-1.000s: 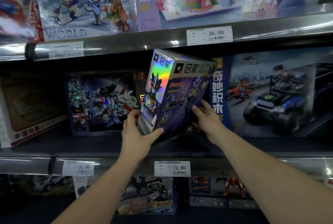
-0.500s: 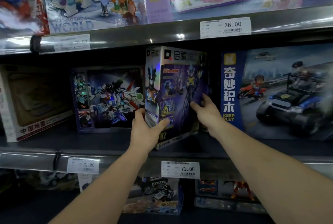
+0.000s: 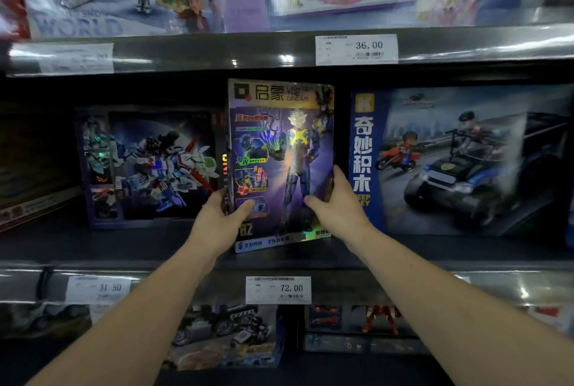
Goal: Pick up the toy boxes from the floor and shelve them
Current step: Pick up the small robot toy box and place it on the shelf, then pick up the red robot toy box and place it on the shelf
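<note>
Standing the purple toy box (image 3: 281, 165) upright on the middle shelf (image 3: 93, 246).
My left hand (image 3: 217, 224) and right hand (image 3: 338, 208) clamp its sides.

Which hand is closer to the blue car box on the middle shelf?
Right. The right hand grips the purple box at its right edge, beside the blue car box; the left hand grips its left edge.

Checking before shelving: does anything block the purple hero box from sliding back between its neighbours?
Nothing visible does. The purple hero box, gripped by the left hand and right hand, stands in the gap between the robot box and the car box; space behind it is hidden.
</note>
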